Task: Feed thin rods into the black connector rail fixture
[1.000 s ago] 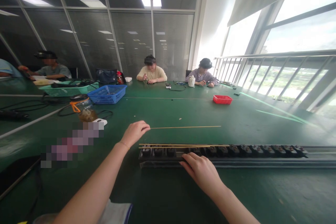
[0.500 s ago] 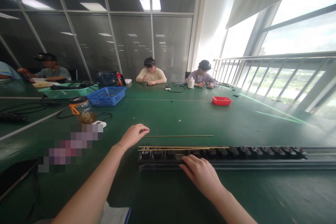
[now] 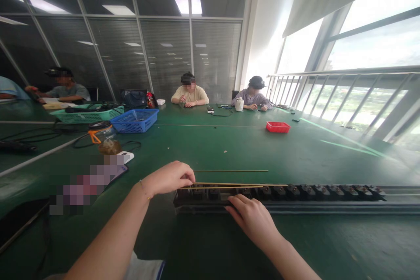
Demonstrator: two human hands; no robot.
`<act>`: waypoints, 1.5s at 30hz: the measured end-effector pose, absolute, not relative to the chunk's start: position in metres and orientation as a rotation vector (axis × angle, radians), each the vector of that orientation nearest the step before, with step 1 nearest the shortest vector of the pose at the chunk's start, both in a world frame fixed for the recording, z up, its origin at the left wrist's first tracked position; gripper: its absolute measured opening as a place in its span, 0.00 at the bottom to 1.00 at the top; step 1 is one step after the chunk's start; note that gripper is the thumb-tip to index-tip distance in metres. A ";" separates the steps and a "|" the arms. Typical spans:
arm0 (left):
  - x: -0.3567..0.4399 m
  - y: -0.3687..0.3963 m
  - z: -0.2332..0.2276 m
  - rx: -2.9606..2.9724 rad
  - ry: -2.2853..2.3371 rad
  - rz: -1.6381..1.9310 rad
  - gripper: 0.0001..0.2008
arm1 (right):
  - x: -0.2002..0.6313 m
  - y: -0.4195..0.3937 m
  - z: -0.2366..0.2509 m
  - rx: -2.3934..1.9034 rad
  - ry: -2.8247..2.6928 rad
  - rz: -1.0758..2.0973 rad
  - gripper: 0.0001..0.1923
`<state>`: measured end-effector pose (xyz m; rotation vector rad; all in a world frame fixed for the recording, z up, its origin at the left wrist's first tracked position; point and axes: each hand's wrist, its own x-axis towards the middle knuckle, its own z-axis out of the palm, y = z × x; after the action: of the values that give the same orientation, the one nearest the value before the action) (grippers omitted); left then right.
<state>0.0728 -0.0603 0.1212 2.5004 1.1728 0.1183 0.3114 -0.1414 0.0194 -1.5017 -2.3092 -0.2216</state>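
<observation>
At the near edge of the green counter (image 3: 229, 144), left hand (image 3: 170, 178) moved down from the loose rod (image 3: 231, 170) to the left end of the long black rail (image 3: 295, 197), grip now closed on the thin brass rods (image 3: 236, 186) lying along it. Right hand (image 3: 254, 218) still resting flat, fingers released, on the rail's front side. Loose rod left lying just behind the rail.

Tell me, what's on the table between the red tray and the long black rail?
In the head view, one thin rod lies alone on the green table, between the red tray and the black rail.
</observation>
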 end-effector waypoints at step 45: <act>0.064 -0.024 0.083 2.489 1.507 0.357 0.08 | 0.310 -0.144 0.024 -1.481 -2.311 -0.289 0.12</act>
<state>0.0640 -0.0236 0.0829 2.4893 1.5071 0.3575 0.3104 -0.1438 0.0243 -1.4806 -2.3114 -0.2886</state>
